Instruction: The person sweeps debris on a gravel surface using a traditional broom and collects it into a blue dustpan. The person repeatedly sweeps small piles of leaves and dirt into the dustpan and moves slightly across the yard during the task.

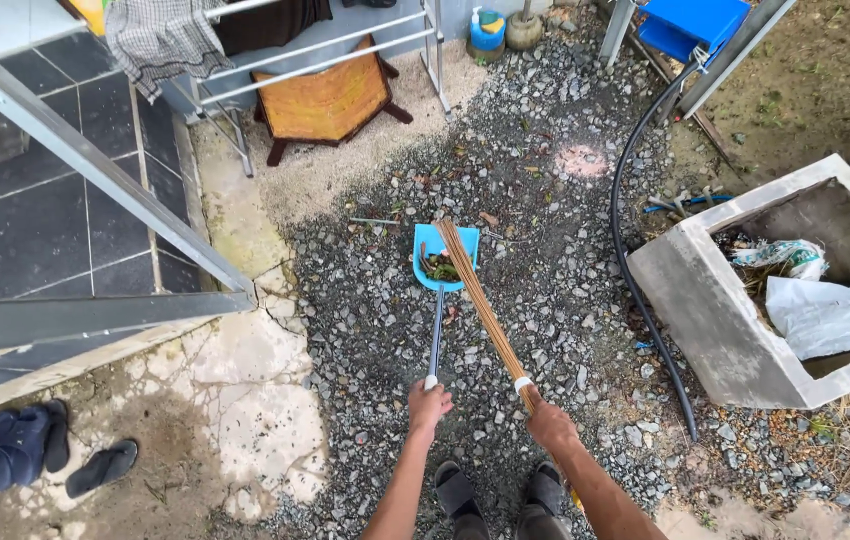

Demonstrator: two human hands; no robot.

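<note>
Two hands share the work: our left hand (pixel 428 404) grips the long grey handle of a blue plastic dustpan (pixel 442 259), lying straight ahead on the gravel (pixel 555 290), while our right hand (pixel 550 424) clasps a bundled-stick broom (pixel 482 305) whose tips rest in the pan.

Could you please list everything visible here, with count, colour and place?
dustpan: one, blue with long handle, on gravel, holding leaves
stick broom: one, tan, tip over dustpan
hose: one, black, curving across gravel
concrete bin: one, grey, right, holding white bags
drying rack: one, grey metal, top
checked cloth: one, on rack
wooden piece: one, brown, under rack
sandals: dark, lower left
blue container: one, top right
left hand: grips dustpan handle
right hand: grips broom
</note>
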